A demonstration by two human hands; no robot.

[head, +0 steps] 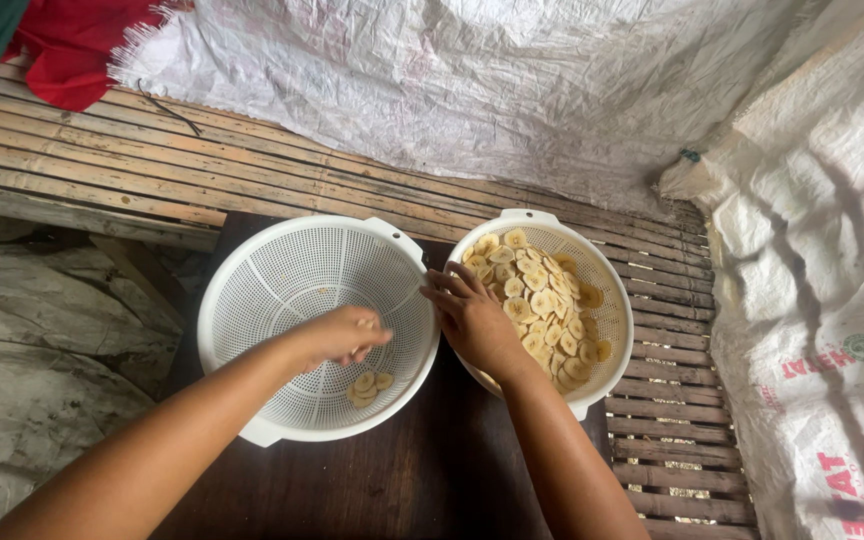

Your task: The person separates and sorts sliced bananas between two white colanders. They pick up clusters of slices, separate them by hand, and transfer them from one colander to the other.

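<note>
Hands work over two white perforated plastic colanders standing side by side on a dark wooden board (422,480) in the lower middle of the frame. The left hand (344,335) hovers inside the left colander (252,300), just left of centre, with its fingers curled together around a few pale banana slices; a small pile of slices (367,385) lies on that colander's floor directly below the hand, the rest of the basin showing bare mesh. The right hand (472,315) rests palm down at the near left rim of the right colander (607,330), right of centre, its fingers spread loosely and reaching onto the heap of round yellow banana slices (547,300) that fills most of that basin; whether it grips any slice cannot be told. The two colanders touch or nearly touch where their rims meet, under the right hand's fingertips. Behind them runs a slatted bamboo platform (102,160) across the left and centre. White woven sacks (812,250) drape the top and right side, and a red cloth (72,50) lies in the upper left corner.
</note>
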